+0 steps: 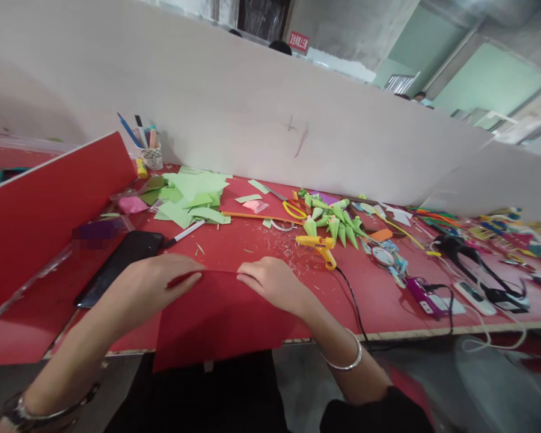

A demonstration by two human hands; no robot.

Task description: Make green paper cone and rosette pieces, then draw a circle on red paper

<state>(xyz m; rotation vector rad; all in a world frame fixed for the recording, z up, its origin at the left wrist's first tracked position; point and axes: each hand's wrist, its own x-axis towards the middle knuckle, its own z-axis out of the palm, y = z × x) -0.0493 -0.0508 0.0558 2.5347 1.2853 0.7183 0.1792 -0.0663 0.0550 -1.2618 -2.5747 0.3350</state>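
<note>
Red paper sheet (216, 319) lies at the near edge of the red table (379, 300), far edge between both hands, near part hanging over the table edge toward the person; long axis looks left-right, upper edge facing the white partition (234, 108). Left hand (155, 282) flat on the sheet's upper left corner, fingers curled down pinching the edge. Right hand (273, 279) on the upper right edge, fingers bent, pressing it. Black phone (121, 264) just left of the left hand. Yellow glue gun (318, 246) beyond the right hand, cord trailing off the table. Green paper scraps (192, 198) and green cones (336, 219) farther back, pen cup (151, 153) by the partition. Red board (49, 210) tilted at left. Grey walls, green panels behind
</note>
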